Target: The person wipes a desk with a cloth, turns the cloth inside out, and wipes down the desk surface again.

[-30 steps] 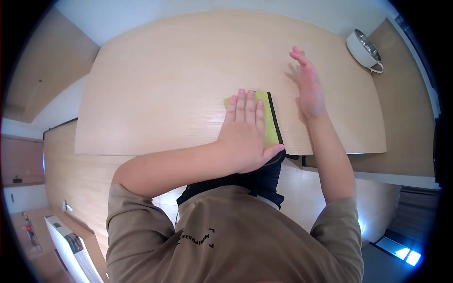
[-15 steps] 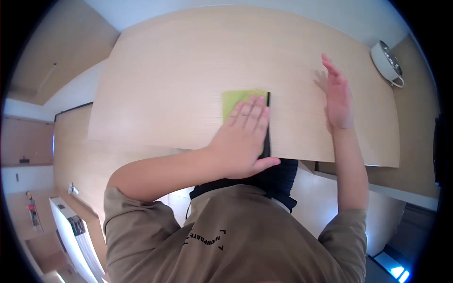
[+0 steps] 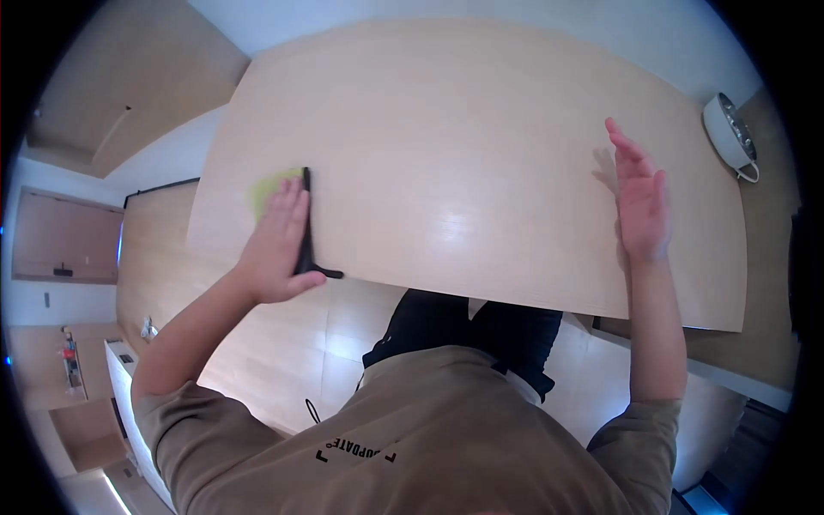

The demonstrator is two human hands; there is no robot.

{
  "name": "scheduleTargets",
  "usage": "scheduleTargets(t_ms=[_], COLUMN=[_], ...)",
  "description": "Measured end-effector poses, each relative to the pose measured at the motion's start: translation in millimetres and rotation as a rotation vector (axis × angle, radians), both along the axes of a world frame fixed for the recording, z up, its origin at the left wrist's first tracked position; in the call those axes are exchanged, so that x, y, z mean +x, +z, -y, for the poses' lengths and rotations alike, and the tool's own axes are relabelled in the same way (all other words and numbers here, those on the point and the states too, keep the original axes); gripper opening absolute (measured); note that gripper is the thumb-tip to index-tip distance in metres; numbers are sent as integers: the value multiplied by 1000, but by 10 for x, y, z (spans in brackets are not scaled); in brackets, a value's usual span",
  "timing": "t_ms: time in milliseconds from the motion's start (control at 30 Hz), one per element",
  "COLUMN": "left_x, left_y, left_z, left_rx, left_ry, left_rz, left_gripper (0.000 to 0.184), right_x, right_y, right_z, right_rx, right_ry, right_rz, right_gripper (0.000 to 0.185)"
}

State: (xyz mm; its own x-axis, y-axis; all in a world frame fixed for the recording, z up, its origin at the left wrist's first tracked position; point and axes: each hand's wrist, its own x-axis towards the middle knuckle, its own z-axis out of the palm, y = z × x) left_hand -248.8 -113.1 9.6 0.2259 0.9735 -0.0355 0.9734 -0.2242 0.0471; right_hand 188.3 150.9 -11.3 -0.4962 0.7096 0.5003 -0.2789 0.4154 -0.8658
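My left hand (image 3: 279, 240) lies flat with its fingers stretched out on a green cloth-like item (image 3: 264, 190) at the left part of the wooden table. A black strip (image 3: 306, 215) runs along the right side of this item and ends in a short dark piece near my thumb, at the table's front edge. Part of the green item is under my fingers and blurred. On the right, my right hand (image 3: 642, 206) is held edge-on at the table surface, with fingers extended and nothing in it; its shadow falls to the left.
The light wooden table (image 3: 463, 129) spreads in front of me. A white pot-like container (image 3: 728, 133) with a handle stands at the far right. Left of the table are a door (image 3: 69, 236) and shelves. My dark-clad legs show below the front edge.
My left hand has moved far to the left along the table, and the green item with its black strip has moved with it. My right hand keeps its shape; the view has shifted slightly.
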Motion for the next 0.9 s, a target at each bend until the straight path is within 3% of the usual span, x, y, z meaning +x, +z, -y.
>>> scheduleTargets(t_ms=[167,233,367,667,900], left_x=[964,1408,1652,132,-1490], left_y=[-45,-72,-174,-7,-61], left_z=[-563,-722,-694,-103,537], left_rx=[99,21,108,49,181], left_ry=[-434,-477,-399,-13,413], left_rz=[281,318,236,92,23], left_gripper=[111,112,103,108,93], right_x=[-76,-117,-132,35,18], right_y=[-32,-34,-36,-112,21], right_z=[14,64,79,-4,-7], right_rx=[-38,-181,-74,-156,-88], right_ry=[-51,-156,-90,-43,-7], right_rz=[67,127,85,38,66], right_gripper=[61,61,56,54,55])
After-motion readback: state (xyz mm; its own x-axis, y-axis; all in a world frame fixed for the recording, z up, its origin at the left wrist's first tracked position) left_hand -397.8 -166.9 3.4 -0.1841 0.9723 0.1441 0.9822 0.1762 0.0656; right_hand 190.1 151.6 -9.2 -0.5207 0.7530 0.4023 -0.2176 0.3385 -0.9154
